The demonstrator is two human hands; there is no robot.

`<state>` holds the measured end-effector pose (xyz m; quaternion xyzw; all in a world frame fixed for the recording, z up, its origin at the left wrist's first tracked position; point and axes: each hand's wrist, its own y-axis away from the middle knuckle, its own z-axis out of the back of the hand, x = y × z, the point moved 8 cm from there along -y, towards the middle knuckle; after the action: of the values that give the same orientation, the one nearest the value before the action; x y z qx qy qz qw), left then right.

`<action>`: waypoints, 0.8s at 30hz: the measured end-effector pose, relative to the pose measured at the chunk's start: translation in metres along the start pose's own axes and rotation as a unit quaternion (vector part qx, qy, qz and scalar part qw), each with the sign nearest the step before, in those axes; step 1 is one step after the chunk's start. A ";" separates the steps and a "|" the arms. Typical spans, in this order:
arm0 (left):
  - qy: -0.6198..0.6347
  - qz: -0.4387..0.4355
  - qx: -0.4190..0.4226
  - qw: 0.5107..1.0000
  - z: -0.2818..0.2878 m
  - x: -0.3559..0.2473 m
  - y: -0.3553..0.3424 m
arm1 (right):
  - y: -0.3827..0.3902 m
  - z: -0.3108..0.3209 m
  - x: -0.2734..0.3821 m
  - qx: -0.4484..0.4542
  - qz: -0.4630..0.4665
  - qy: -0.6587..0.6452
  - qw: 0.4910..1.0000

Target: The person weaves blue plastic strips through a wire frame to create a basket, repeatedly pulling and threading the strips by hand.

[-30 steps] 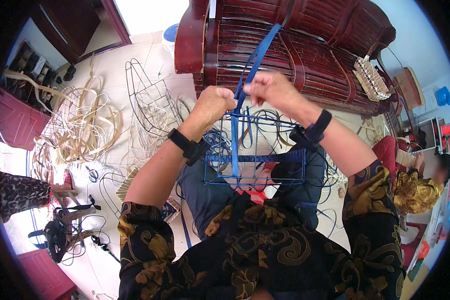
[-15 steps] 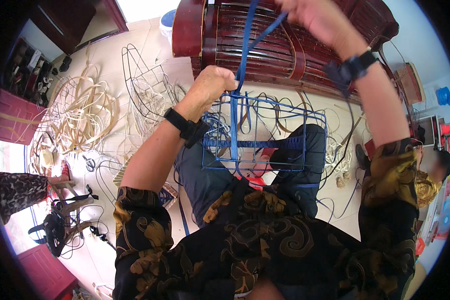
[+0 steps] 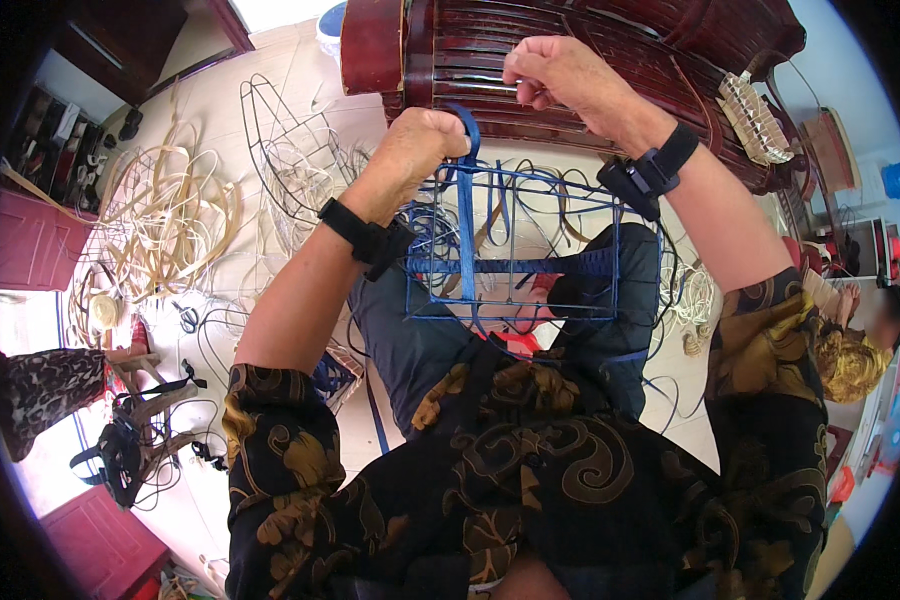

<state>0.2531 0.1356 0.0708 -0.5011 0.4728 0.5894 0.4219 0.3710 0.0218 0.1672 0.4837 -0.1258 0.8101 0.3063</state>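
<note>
A rectangular wire basket frame [image 3: 515, 318], wrapped partly in blue strip, stands upright over my lap between my knees. At its upper left corner my left hand [image 3: 420, 150] is closed, pinching a flat blue strap [image 3: 466, 215]. The strap makes a small loop above my left fingertips and runs down the frame's front from the top wire. My right hand [image 3: 570, 82] is raised beyond the frame's top, to the right of the loop. Its fingers are loosely curled and a little apart, with no strap visible in them. Each wrist wears a black band with a small device.
A dark red slatted wooden bench [image 3: 530, 100] stands close beyond the frame. Tan and white strips [image 3: 175, 215] lie heaped on the left floor, near another bare wire frame [image 3: 280, 130]. Scissors [image 3: 188, 318] lie there too. A woven piece [image 3: 755, 115] rests on the bench; people sit on both sides.
My right hand has come down and left from high above the frame, and the long strap it pulled is now a small loop by my left hand. The left hand keeps its pinch.
</note>
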 end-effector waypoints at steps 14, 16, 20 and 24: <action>-0.033 -0.010 -0.038 0.999 0.016 -0.009 0.022 | 0.013 -0.078 -0.029 0.078 -0.042 -0.211 0.974; -0.010 -0.012 -0.032 0.999 0.017 -0.010 0.025 | 0.011 -0.075 -0.018 0.055 -0.040 -0.209 0.976; -0.039 0.004 -0.030 0.999 0.029 -0.007 0.035 | -0.003 -0.062 0.014 0.035 0.002 -0.106 0.994; -0.032 0.006 -0.004 0.999 0.027 -0.007 0.022 | -0.036 0.052 0.104 -0.075 0.159 -0.238 0.955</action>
<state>0.2277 0.1577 0.0825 -0.4812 0.4596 0.6092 0.4314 0.3940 0.0625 0.2792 0.6118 -0.3306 0.6982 0.1700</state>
